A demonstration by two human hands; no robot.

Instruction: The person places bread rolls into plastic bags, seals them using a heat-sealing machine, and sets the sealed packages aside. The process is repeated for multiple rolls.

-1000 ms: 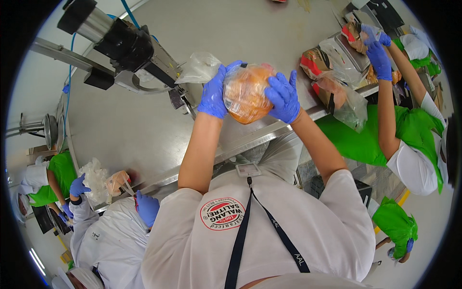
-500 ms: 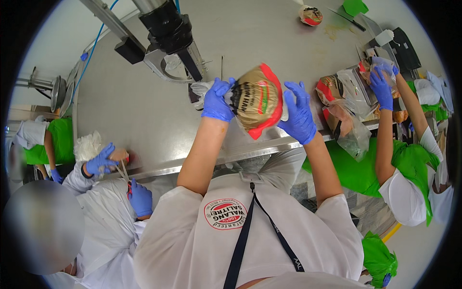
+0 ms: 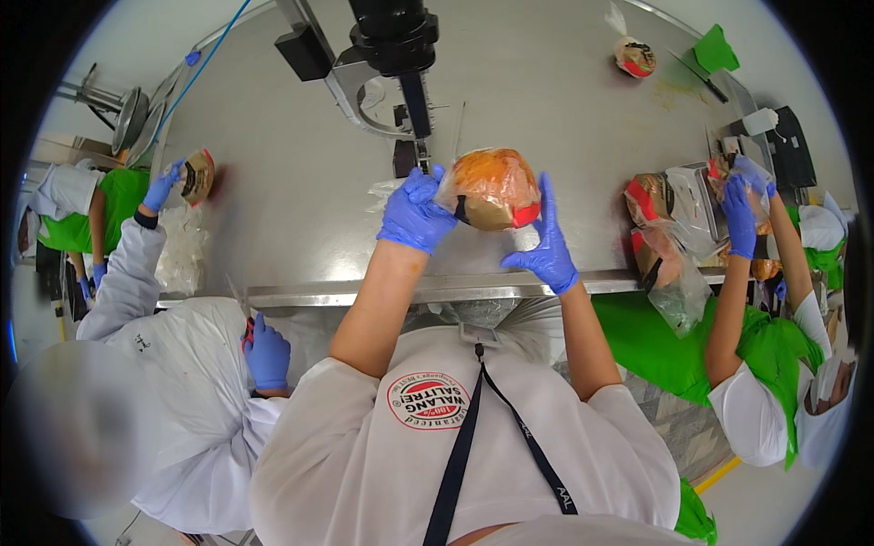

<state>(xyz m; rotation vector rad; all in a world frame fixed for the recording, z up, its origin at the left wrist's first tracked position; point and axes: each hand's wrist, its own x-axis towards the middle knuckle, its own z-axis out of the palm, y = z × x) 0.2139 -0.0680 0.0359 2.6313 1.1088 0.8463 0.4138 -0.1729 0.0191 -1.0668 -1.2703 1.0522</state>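
Observation:
A round ham (image 3: 496, 187) in a clear plastic bag with a gold and red print hangs above the steel table in front of me. Its bare orange-brown side shows at the top. My left hand (image 3: 417, 214), in a blue glove, is closed around the gathered end of the bag, at the ham's left. Alongside the ham's right side is my gloved right hand (image 3: 548, 246), fingers stretched and thumb spread, close to or touching the bag. Just beyond my left hand stands a bag-clipping machine (image 3: 401, 45) with a black body and a curved metal arm.
The steel table (image 3: 309, 209) spreads ahead. At left a co-worker's hand holds a bagged ham (image 3: 198, 177), the other red-handled scissors (image 3: 248, 333). Bagged hams (image 3: 649, 196) lie near a co-worker at right. Far right are another ham (image 3: 635, 57), a knife (image 3: 701, 77) and a green scraper-like piece (image 3: 715, 50).
The ham has turned in my hands, its printed side giving way to the orange-brown side. My right hand's fingers have straightened. The left co-worker has lifted a bagged ham over the table.

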